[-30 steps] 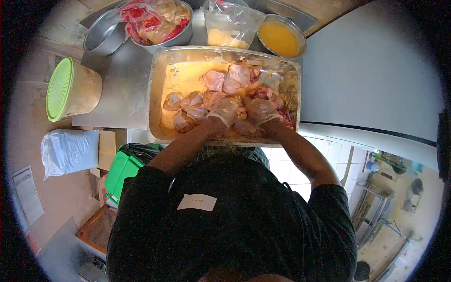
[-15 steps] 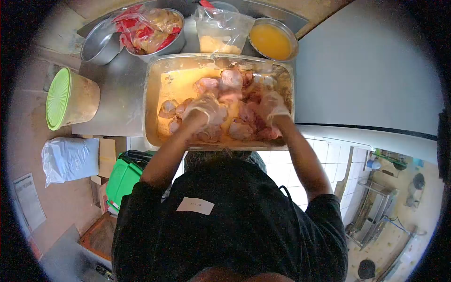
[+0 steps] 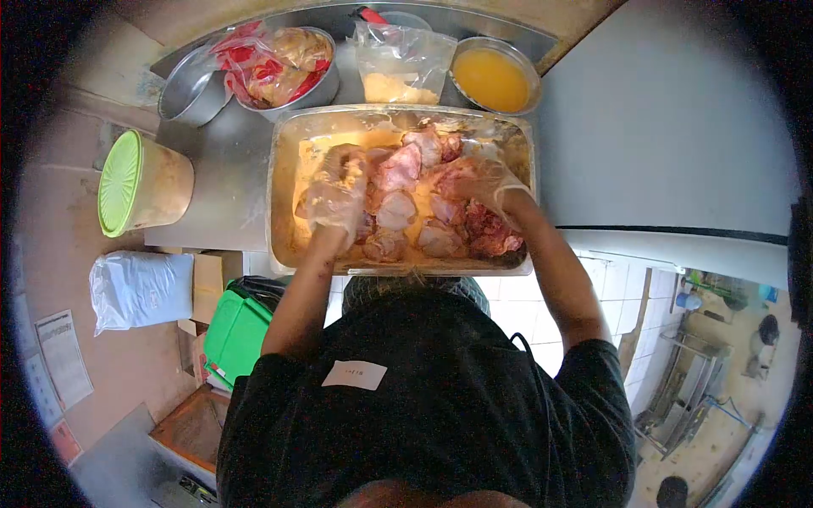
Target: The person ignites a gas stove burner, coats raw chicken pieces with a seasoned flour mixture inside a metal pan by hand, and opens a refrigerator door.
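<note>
Several raw chicken pieces [image 3: 396, 210] lie in a large rectangular tray [image 3: 274, 229] dusted with orange-yellow powder [image 3: 318, 148]. My left hand [image 3: 333, 196], in a clear plastic glove, is over the tray's left side. Its fingers are curled around clumps of the orange-yellow powder, and chicken lies close beside it. At the right side, my gloved right hand [image 3: 494, 184] is closed on a reddish chicken piece [image 3: 455, 176]. Its fingertips are partly hidden and blurred. More chicken lies beneath and in front of this hand.
Behind the tray stand a bowl of yellow liquid [image 3: 491, 78], a bag of pale powder [image 3: 402, 72], a bowl holding a red-and-clear bag [image 3: 275, 68] and a metal bowl [image 3: 190, 89]. A lidded tub [image 3: 161, 182] is left; a grey surface [image 3: 660, 127] borders the right.
My left hand has moved left and away from me, off the chicken in the middle, and turned with powder in it. My right hand has shifted slightly, lifting a chicken piece.
</note>
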